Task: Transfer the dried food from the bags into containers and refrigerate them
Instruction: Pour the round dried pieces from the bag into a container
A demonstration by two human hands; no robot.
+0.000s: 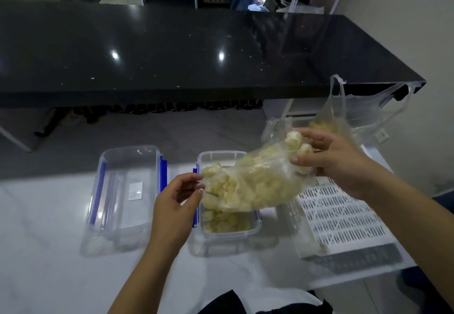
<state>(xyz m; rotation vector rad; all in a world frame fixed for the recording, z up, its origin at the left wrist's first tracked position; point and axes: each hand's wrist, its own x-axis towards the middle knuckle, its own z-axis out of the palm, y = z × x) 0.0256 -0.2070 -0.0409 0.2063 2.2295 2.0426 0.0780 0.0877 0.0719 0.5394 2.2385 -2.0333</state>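
A clear plastic bag [255, 186] full of pale yellow dried food pieces hangs tilted over a clear container [253, 227] with blue clips. Some pieces [226, 222] lie in the container's near end. My right hand [336, 158] grips the bag's raised closed end. My left hand [179, 195] pinches the bag's lower open edge at the container's left rim. A second clear container [125, 190] with blue clips sits to the left, with no food in it. Another thin plastic bag [353, 114] with some yellow food stands behind my right hand.
A white slotted plastic tray [344, 217] lies on the white table [49, 252] at the right. A long black counter [196, 50] runs across the back, with shelves and clutter behind it. A wall socket [381, 136] shows at the right.
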